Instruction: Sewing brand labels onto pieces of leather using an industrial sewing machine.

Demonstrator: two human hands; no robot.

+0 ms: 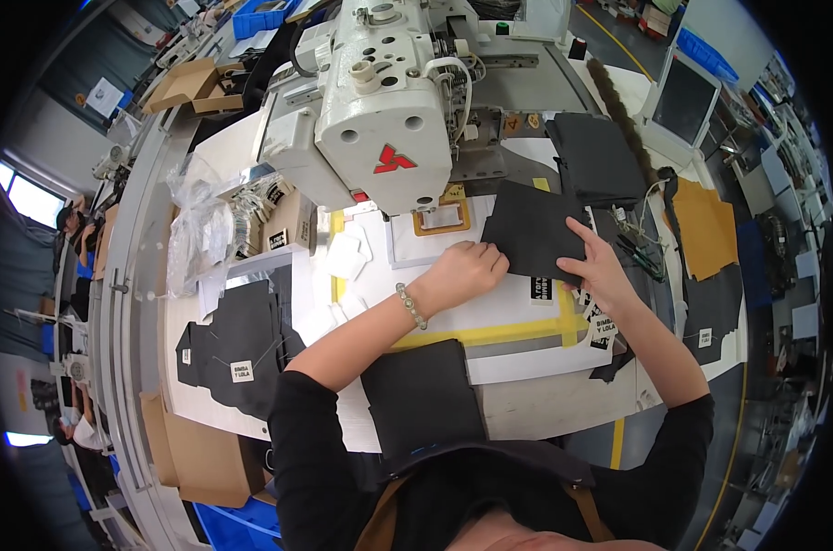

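Both my hands hold a dark grey fabric piece [531, 225] at the right of the sewing machine [361, 110]. My left hand [469, 269] has its fingers curled at the piece's lower left edge. My right hand [589, 264] grips its right side between thumb and fingers. Behind the piece lies a stack of dark pieces [595, 156]. Under the machine head, an orange frame [442, 230] sits on a white plate edged with yellow tape [480, 335]. Small printed labels [603, 326] lie by my right hand, and more dark pieces [425, 395] lie below my left arm.
At the left are a box of labels [288, 220], plastic wrap [191, 234] and labelled dark pieces [233, 349]. At the right are tools [641, 257], orange material [701, 225] and a screen [682, 101]. An open cardboard box [191, 445] stands lower left. Other people [77, 230] appear far left.
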